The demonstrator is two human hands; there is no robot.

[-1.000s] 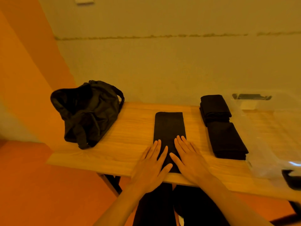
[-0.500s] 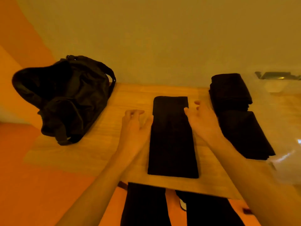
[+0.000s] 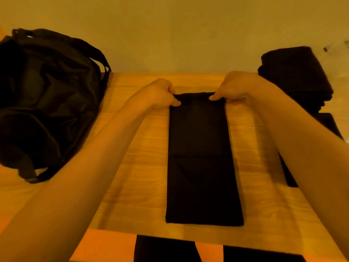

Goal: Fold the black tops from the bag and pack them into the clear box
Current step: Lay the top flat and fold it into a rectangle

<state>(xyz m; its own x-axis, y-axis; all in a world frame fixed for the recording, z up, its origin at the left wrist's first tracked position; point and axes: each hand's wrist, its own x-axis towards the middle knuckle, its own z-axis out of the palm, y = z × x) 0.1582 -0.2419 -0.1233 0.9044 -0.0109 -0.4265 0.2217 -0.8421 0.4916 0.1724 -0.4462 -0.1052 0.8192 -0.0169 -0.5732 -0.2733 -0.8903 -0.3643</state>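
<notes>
Black top's (image 3: 202,157) far corners in both hands

Scene is lit dimly by warm amber light, detail is lost in the black bag (image 3: 47,103) and black top (image 3: 202,157), soft shadows are cast on the table (image 3: 147,167), edges are bowed by the wide lens, slight blur is seen throughout

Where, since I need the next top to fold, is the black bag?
In the head view, the black bag sits on the left end of the wooden table, by the wall, left of the left hand and the black top.
</notes>
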